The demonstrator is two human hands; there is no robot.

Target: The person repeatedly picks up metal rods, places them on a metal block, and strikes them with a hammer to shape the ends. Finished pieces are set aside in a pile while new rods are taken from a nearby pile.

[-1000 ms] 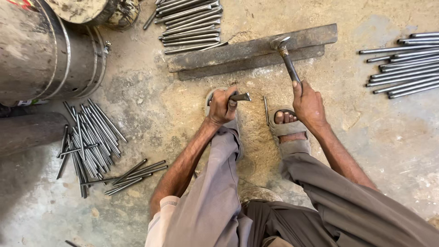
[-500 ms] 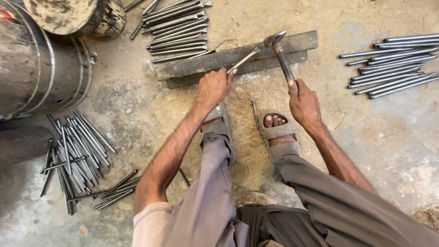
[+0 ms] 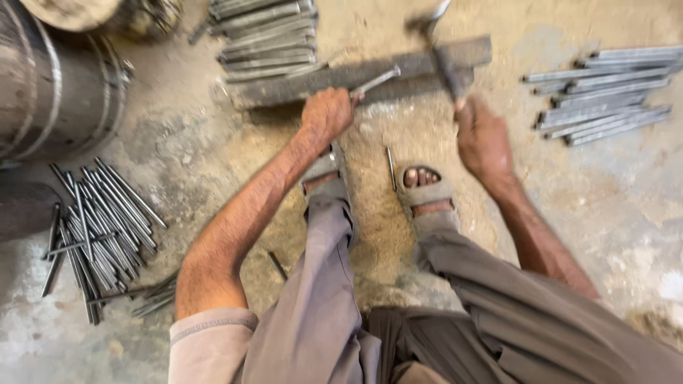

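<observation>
- Rough, sandy concrete floor [image 3: 626, 213] lies under us, stained grey in patches, and we squat on it in grey trousers and sandals.
- Straight ahead of our feet lies a long dark metal bar [image 3: 313, 84], flat on the floor; we take it as our landmark.
- Our left hand [image 3: 327, 114] is closed around a thin metal rod [image 3: 376, 80], whose pale free end rests slanted on top of the bar.
- Our right hand [image 3: 484, 139] is clenched on the handle of a hammer [image 3: 445, 60], just on our side of the bar; its head is raised above the bar's right part and blurred.
- The rod looks slim, straight and grey, brighter than the bar beneath it.
- Beyond the bar's left part sits a stack of similar rods [image 3: 267, 35]; right of the bar, another stack [image 3: 605, 92].
- Well to the left of the bar, a loose pile of dark rods [image 3: 99, 227] fans out beside a large metal drum [image 3: 57, 92].
- One single rod [image 3: 390, 168] lies between our feet, near the bar.
</observation>
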